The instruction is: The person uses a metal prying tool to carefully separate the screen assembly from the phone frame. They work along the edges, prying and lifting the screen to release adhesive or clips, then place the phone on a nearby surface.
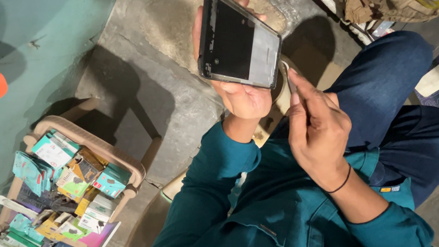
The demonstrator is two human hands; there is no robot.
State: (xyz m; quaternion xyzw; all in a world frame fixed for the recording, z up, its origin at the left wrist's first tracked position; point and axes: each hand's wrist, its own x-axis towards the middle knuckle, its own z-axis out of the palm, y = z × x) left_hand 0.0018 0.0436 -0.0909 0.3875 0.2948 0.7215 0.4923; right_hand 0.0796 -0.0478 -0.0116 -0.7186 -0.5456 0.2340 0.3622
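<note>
The left hand (239, 94) cradled an opened phone (240, 40), fingers curled behind it. The right hand (313, 126) pinched thin tweezers (287, 75) (barely visible) at its edge; a slip could probably scratch the exposed interior.

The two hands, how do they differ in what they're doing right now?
The left hand lies palm up, cradling an opened phone frame from beneath; the right hand shows its back, pinching a thin tool at the frame's edge. The right wrist wears a black band; the left shows none. Both have teal sleeves.
</note>
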